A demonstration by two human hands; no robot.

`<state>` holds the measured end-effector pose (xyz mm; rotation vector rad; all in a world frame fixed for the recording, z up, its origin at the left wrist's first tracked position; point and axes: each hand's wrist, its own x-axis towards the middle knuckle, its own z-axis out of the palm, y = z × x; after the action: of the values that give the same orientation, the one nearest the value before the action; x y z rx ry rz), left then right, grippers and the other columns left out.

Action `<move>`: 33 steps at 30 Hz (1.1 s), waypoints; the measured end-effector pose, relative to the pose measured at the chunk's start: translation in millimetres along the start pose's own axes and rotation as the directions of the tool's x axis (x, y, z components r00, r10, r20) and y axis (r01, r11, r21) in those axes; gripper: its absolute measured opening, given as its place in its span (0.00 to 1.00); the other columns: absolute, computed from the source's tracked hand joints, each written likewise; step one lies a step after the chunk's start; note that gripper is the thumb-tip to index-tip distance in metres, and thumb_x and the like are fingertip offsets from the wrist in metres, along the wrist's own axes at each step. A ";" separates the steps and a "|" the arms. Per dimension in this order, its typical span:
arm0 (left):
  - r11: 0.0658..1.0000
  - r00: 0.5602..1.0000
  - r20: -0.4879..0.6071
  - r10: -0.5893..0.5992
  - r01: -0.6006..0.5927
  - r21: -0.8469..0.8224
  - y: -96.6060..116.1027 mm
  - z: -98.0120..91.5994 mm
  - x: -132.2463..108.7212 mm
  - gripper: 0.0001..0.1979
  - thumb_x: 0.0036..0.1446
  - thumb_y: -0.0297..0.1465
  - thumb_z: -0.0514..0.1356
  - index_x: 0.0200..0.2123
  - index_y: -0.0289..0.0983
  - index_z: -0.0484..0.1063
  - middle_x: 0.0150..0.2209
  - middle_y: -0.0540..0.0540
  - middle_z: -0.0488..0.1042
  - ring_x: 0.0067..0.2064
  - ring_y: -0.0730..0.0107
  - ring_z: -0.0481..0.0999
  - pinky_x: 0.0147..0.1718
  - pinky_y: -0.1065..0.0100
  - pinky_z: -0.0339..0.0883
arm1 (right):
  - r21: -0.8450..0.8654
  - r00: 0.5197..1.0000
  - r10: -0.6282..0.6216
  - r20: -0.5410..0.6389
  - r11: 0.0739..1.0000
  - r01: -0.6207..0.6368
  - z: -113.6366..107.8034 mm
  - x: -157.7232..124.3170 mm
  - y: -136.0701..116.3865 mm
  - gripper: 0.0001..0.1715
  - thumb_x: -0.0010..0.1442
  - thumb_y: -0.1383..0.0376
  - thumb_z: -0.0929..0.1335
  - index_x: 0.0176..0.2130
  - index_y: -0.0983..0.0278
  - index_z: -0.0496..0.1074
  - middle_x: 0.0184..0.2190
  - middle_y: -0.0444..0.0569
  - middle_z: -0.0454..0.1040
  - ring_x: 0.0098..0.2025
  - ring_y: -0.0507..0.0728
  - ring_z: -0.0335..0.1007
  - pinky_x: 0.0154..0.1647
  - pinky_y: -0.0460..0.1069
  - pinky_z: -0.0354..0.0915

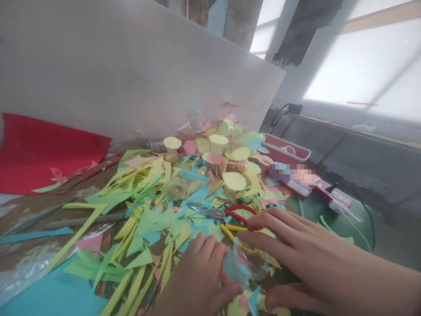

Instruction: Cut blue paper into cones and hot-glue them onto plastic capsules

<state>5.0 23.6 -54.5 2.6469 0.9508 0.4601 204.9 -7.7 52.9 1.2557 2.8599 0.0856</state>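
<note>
My left hand (202,278) is closed around the side of a small clear plastic cup (258,264), which has a light-blue paper piece (235,265) at its near end. A bit of red shows at the rim beside my fingers. My right hand (305,254) reaches in from the right with fingers and thumb apart, close to the cup; whether it touches the cup I cannot tell. Just beyond both hands lie scissors (217,213) with a red handle, and yellow handles (228,231) below them. Green, yellow and blue paper scraps (148,232) surround the hands.
Clear cups with paper rounds (219,139) are heaped at the back against a pale board (131,74). Red paper (42,153) lies at left, a blue sheet (55,289) at front left. A pink basket (289,147) and a cabled charger (338,208) are at right.
</note>
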 end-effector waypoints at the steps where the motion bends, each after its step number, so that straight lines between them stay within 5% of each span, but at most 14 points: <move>1: 1.000 1.000 -0.019 0.021 -0.021 0.007 -0.7 1.0 -0.2 0.16 0.56 0.44 0.61 0.32 0.36 0.69 0.33 0.46 0.72 0.35 0.60 0.68 0.36 0.59 0.64 | -0.021 1.000 0.003 -0.011 1.000 -0.004 1.0 -1.9 0.2 0.29 0.55 0.50 0.72 0.52 0.60 0.69 0.43 0.50 0.73 0.44 0.62 0.69 0.42 0.55 0.67; 6: 0.996 0.990 -0.114 0.084 -0.080 0.047 -4.4 6.4 -0.6 0.17 0.58 0.46 0.59 0.31 0.37 0.67 0.31 0.48 0.71 0.33 0.62 0.68 0.33 0.62 0.62 | -0.034 1.000 -0.013 -0.010 0.999 0.013 12.9 -7.2 6.2 0.13 0.58 0.55 0.71 0.42 0.57 0.72 0.31 0.44 0.72 0.34 0.56 0.67 0.32 0.50 0.61; 13: 0.992 0.978 -0.173 0.120 -0.112 0.059 -7.8 10.2 -0.4 0.19 0.58 0.48 0.57 0.29 0.38 0.65 0.29 0.50 0.70 0.31 0.65 0.66 0.31 0.64 0.61 | -0.057 0.996 -0.059 -0.064 0.997 0.055 21.2 -3.1 5.9 0.02 0.61 0.62 0.69 0.36 0.58 0.72 0.28 0.41 0.73 0.30 0.53 0.66 0.32 0.48 0.59; 21: 0.992 0.981 -0.155 0.119 -0.111 0.059 -7.3 8.4 -1.1 0.18 0.58 0.47 0.58 0.29 0.37 0.65 0.29 0.49 0.70 0.31 0.65 0.67 0.30 0.64 0.61 | -0.015 0.998 -0.057 0.037 0.998 0.057 20.0 -3.9 1.5 0.07 0.63 0.64 0.67 0.31 0.60 0.71 0.27 0.42 0.73 0.30 0.53 0.65 0.30 0.48 0.58; 33: 0.995 0.984 -0.150 0.093 -0.086 0.058 -6.8 9.3 -2.0 0.20 0.59 0.49 0.54 0.30 0.38 0.66 0.30 0.49 0.71 0.32 0.64 0.68 0.33 0.63 0.63 | 0.070 0.999 -0.009 0.034 0.998 0.007 14.5 -3.1 -2.8 0.09 0.65 0.66 0.64 0.32 0.60 0.70 0.27 0.44 0.73 0.30 0.53 0.67 0.32 0.47 0.61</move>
<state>3.3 25.8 -65.8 2.7416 0.9002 0.6760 205.5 -11.2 38.3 1.2443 2.8624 -0.0355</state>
